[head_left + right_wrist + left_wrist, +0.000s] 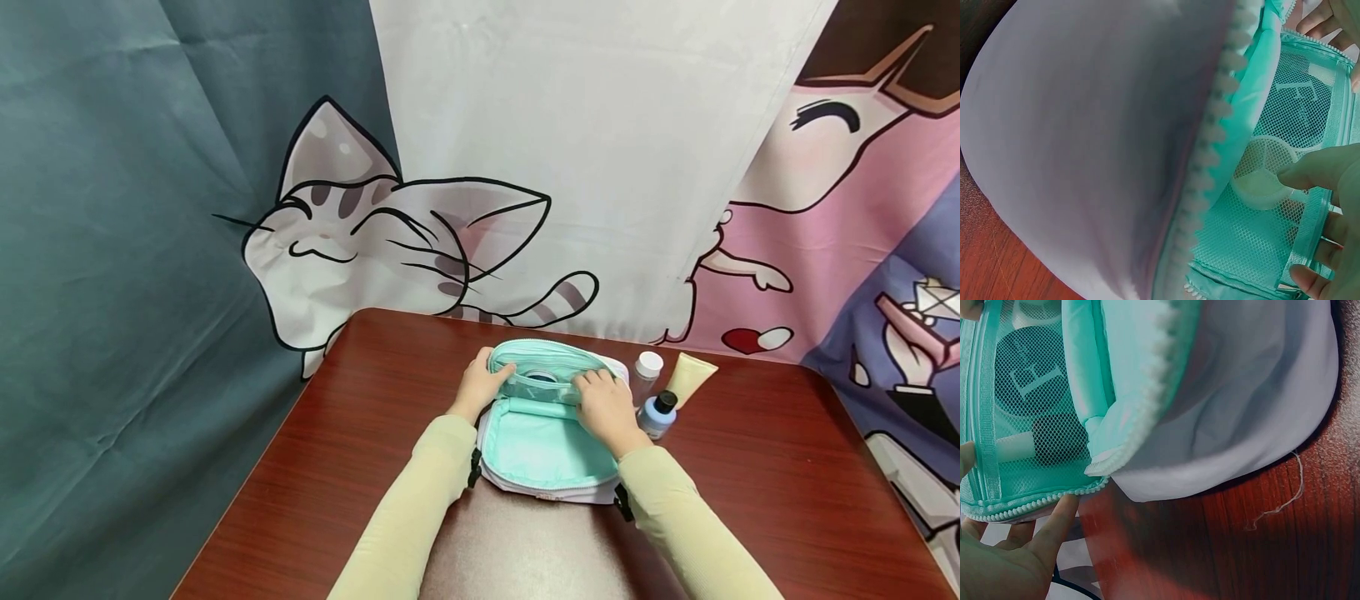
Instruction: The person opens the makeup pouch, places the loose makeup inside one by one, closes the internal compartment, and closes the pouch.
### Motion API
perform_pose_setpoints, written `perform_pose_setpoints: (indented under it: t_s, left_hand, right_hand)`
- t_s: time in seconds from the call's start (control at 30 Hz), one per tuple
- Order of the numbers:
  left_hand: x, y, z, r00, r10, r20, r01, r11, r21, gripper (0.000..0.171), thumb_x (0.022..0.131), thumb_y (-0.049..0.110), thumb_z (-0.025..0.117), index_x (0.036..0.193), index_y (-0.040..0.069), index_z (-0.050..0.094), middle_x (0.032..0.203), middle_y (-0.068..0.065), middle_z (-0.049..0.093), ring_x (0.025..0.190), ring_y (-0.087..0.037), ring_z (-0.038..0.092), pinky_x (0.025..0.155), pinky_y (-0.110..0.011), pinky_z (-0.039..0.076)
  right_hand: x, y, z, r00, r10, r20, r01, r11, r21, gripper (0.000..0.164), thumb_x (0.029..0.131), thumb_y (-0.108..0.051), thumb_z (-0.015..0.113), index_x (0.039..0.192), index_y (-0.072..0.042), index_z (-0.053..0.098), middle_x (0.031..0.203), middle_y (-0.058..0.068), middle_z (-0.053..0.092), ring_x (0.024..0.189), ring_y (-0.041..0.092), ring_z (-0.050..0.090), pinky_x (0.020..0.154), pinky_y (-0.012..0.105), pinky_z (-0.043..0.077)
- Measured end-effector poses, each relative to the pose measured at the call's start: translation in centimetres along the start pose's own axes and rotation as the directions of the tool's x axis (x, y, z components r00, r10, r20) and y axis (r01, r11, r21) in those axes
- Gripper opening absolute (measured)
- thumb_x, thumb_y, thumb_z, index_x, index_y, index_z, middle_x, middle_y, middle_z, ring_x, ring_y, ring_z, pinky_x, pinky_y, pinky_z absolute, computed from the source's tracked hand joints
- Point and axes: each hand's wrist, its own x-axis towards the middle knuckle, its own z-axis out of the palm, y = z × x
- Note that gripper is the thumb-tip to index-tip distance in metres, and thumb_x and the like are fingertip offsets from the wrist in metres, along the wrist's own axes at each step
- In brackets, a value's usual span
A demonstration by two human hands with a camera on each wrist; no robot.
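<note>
An unzipped cosmetic bag (552,454), mint green inside and pale outside, sits on the table with its lid raised. My left hand (478,385) grips the lid's left edge, thumb on the inner side and fingers behind the zip. At the lid's right, my right hand (604,408) pinches the top band of the mesh pocket (1241,244), its thumb over the mesh. Through the mesh show a black round case (1030,370) with a large letter F, a small dark-and-white cylinder (1060,439) and a round clear container (1264,172). The lower compartment shows its bare lining.
Right of the bag stand a clear bottle with a white cap (647,375), a blue bottle with a black cap (657,417) and a cream-coloured tube (691,377). Beneath them is a reddish-brown table (360,433), with a printed cartoon curtain (600,125) behind.
</note>
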Motion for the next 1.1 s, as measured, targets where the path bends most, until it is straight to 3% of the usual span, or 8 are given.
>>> perform_pose_setpoints:
  t_s: [0.2, 0.33, 0.5, 0.6, 0.7, 0.77, 0.9, 1.1]
  left_hand:
    - [0.0, 0.0, 0.1, 1.0, 0.002, 0.002, -0.002, 1.0, -0.008, 0.044, 0.089, 0.038, 0.061, 0.124, 0.014, 0.049, 0.12, -0.007, 0.055, 0.105, -0.023, 0.053, 0.088, -0.042, 0.042]
    - [-0.1, 0.0, 0.0, 1.0, 0.003, 0.002, -0.003, 1.0, -0.022, 0.043, 0.089, 0.036, 0.062, 0.123, 0.013, 0.049, 0.119, -0.008, 0.055, 0.103, -0.023, 0.053, 0.088, -0.042, 0.042]
    - [0.0, -0.2, -0.2, 1.0, 0.014, 0.007, -0.014, 0.999, -0.034, 0.043, 0.089, 0.036, 0.062, 0.123, 0.012, 0.049, 0.118, -0.009, 0.055, 0.102, -0.023, 0.052, 0.087, -0.042, 0.043]
    - [0.1, -0.3, -0.4, 1.0, 0.029, 0.012, -0.028, 0.999, -0.043, 0.044, 0.088, 0.036, 0.063, 0.123, 0.012, 0.048, 0.118, -0.009, 0.055, 0.102, -0.023, 0.052, 0.087, -0.041, 0.043]
    - [0.2, -0.5, -0.5, 0.999, 0.042, 0.027, -0.041, 0.998, -0.049, 0.046, 0.088, 0.037, 0.062, 0.124, 0.012, 0.048, 0.119, -0.009, 0.054, 0.104, -0.023, 0.051, 0.088, -0.041, 0.042]
    - [0.2, -0.6, -0.7, 0.998, 0.043, 0.038, -0.041, 0.998, -0.053, 0.046, 0.09, 0.04, 0.06, 0.125, 0.013, 0.048, 0.122, -0.008, 0.054, 0.106, -0.023, 0.051, 0.089, -0.042, 0.042]
    - [0.1, -0.8, -0.7, 0.998, 0.032, 0.045, -0.03, 0.998, -0.059, 0.046, 0.093, 0.044, 0.05, 0.13, 0.016, 0.046, 0.128, -0.007, 0.052, 0.113, -0.024, 0.049, 0.093, -0.044, 0.039]
    - [0.1, -1.0, -0.7, 0.999, 0.028, 0.045, -0.026, 0.999, -0.035, 0.045, 0.096, 0.046, 0.043, 0.131, 0.019, 0.047, 0.13, -0.006, 0.051, 0.118, -0.025, 0.047, 0.096, -0.046, 0.036]
  right_hand:
    - [0.1, 0.0, -0.2, 1.0, 0.007, 0.019, -0.007, 1.0, -0.006, 0.032, 0.075, -0.012, 0.072, 0.105, -0.006, 0.066, 0.101, 0.012, 0.062, 0.098, 0.032, 0.051, 0.082, 0.049, 0.041]
    - [0.1, 0.2, -1.0, 1.0, -0.013, -0.012, 0.014, 0.999, 0.049, 0.025, 0.076, -0.01, 0.07, 0.101, -0.007, 0.068, 0.094, 0.01, 0.061, 0.088, 0.03, 0.057, 0.073, 0.046, 0.045]
    - [0.3, 1.3, -3.4, 0.99, 0.015, -0.142, 0.007, 0.988, 0.151, 0.014, 0.082, -0.01, 0.064, 0.095, -0.009, 0.071, 0.091, 0.006, 0.064, 0.08, 0.026, 0.061, 0.061, 0.043, 0.049]
    - [0.4, 2.8, -4.6, 0.965, 0.074, -0.25, -0.021, 0.978, 0.209, 0.013, 0.082, -0.008, 0.064, 0.092, -0.008, 0.071, 0.091, 0.009, 0.063, 0.083, 0.029, 0.058, 0.064, 0.044, 0.047]
    - [0.3, 4.5, -5.4, 0.941, 0.149, -0.305, -0.076, 0.968, 0.238, 0.016, 0.08, -0.003, 0.061, 0.093, -0.004, 0.069, 0.095, 0.015, 0.058, 0.089, 0.035, 0.053, 0.071, 0.048, 0.044]
    - [0.2, 5.4, -5.6, 0.938, 0.2, -0.285, -0.128, 0.959, 0.252, 0.019, 0.079, -0.002, 0.06, 0.096, -0.001, 0.068, 0.099, 0.02, 0.055, 0.093, 0.039, 0.05, 0.075, 0.052, 0.041]
    - [-0.4, 6.6, -5.3, 0.95, 0.262, -0.171, -0.218, 0.946, 0.24, 0.027, 0.082, -0.006, 0.057, 0.107, 0.002, 0.063, 0.109, 0.027, 0.051, 0.099, 0.045, 0.046, 0.081, 0.057, 0.038]
    - [-0.8, 7.1, -4.4, 0.951, 0.308, -0.027, -0.292, 0.924, 0.246, 0.036, 0.085, -0.009, 0.056, 0.12, -0.001, 0.055, 0.11, 0.03, 0.049, 0.097, 0.046, 0.048, 0.079, 0.057, 0.039]
